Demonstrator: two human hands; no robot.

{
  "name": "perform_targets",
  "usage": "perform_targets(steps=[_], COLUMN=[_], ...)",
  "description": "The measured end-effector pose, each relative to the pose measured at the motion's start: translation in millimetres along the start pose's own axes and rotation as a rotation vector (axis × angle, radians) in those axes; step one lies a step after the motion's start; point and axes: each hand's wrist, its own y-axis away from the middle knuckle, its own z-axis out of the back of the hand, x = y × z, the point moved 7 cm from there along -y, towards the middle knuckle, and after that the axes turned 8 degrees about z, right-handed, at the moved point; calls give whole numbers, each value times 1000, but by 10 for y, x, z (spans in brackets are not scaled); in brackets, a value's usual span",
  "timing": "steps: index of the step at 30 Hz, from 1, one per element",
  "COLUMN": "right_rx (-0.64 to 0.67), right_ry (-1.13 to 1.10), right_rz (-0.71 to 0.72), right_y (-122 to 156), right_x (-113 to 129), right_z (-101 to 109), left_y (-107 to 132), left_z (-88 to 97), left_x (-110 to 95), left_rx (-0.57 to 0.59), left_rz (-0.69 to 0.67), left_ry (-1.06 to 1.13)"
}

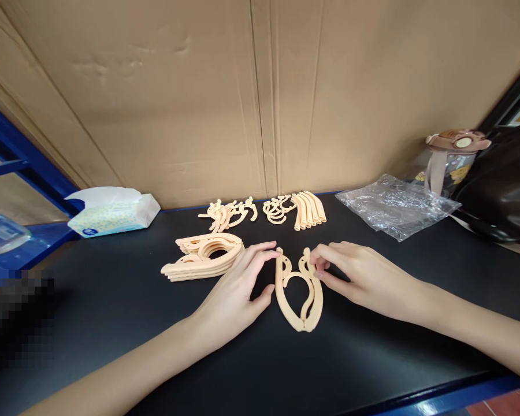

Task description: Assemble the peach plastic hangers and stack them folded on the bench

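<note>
A beige plastic folding hanger [315, 306] lies folded on the black tabletop, its two arms pointing away from me and joined at the near end. My left hand [242, 283] rests left of it with fingers stretched out and thumb apart, the fingertips at the tip of the left arm. Curled fingers and thumb of my right hand [355, 271] are at the upper end of the right arm, gripping its outer edge. Left of my left hand sits a stack of similar folded hangers [203, 266], partly covered by that hand.
Toward the back lie loose curved beige pieces [227, 215], small hook-like pieces [277, 209] and a row of beige hanger arms [308, 211]. A tissue pack [112, 214] stands back left. At right are a clear plastic bag [394, 205], a bottle [453, 162] and a dark bag [502, 185]. Cardboard [177, 104] walls the back.
</note>
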Motion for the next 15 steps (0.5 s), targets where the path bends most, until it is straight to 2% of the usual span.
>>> perform_targets(steps=[6, 10, 15], right_rx=[33, 90, 118], right_ry=[48, -1, -44], right_rz=[90, 123, 196], right_y=[-14, -24, -9], right_x=[64, 102, 163], right_z=[-3, -28, -63], left_y=[16, 34, 38], left_z=[-9, -14, -39], left_x=[-21, -70, -50], left_rx=[0, -1, 19], left_rz=[-28, -67, -43], left_ry=[-40, -71, -67])
